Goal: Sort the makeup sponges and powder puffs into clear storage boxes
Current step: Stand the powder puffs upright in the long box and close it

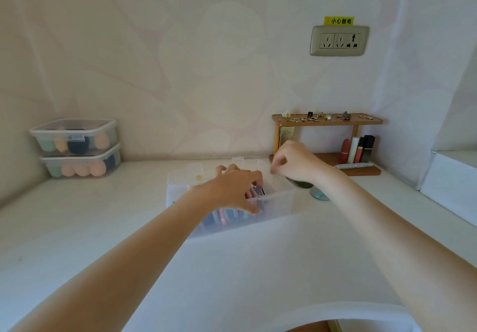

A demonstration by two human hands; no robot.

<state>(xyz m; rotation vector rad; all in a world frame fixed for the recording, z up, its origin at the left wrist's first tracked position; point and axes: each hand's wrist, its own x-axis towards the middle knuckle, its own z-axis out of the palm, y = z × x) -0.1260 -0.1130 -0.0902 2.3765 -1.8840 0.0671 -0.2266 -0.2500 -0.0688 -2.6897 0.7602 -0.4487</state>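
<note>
A clear storage box (280, 202) stands mid-table with several flat powder puffs (227, 215) on edge inside it. My left hand (232, 189) is spread over the box. Its fingertips reach down among the puffs and its thumb lies at the front wall. My right hand (296, 162) hovers at the box's right end and pinches a dark green powder puff (302, 184), which hangs below it. A light blue puff (320, 194) lies on the table just right of the box. Two lidded clear boxes (74, 138) of egg-shaped makeup sponges (82, 170) are stacked at the far left.
A small wooden shelf (326, 121) at the back right carries earrings on top, with lipsticks (357, 149) standing below. A wall socket (339, 40) sits above it. A white box (451, 176) lies along the right edge. The table's front edge curves below my arms.
</note>
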